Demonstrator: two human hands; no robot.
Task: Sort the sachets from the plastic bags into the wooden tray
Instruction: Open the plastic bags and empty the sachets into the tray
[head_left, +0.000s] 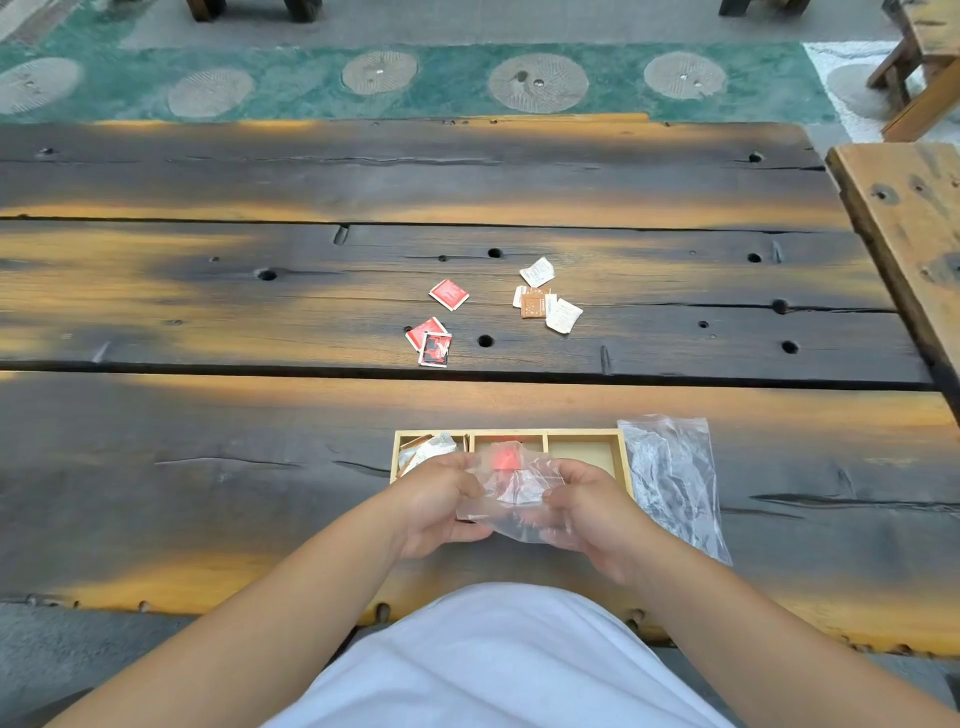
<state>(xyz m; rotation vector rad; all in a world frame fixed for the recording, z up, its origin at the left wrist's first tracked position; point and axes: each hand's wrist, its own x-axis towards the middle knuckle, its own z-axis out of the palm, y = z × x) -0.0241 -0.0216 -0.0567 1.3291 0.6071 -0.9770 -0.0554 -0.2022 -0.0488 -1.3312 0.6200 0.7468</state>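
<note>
Left hand (441, 499) and right hand (587, 512): both grip one clear bag (511, 493) over the tray (626, 462) | bag: red sachet (505, 457) inside | tray: pale sachets (426, 452) in left compartment | counter (208, 467): red sachets (439, 325) and white-brown sachets (545, 296) farther off | second bag (670, 478): just right of tray

A: Table (260, 467)?
B: Wood planks, dark charred finish w/ amber patches; rough, cracked, knot holes. Matt.
A: Tray (626, 457)?
B: Pale wood, smooth, unvarnished look.
A: Bags?
B: Held bag (519, 499): thin clear plastic, crinkled, slight sheen. Spare bag (670, 478) beside tray: same clear plastic, wrinkled, glossy.
A: Sachets?
B: Red sachets (449, 294): printed, look like paper or foil, can't tell. White sachets (563, 315): matt, creased.
A: Garment?
B: White cloth (498, 660), smooth, matt.
</note>
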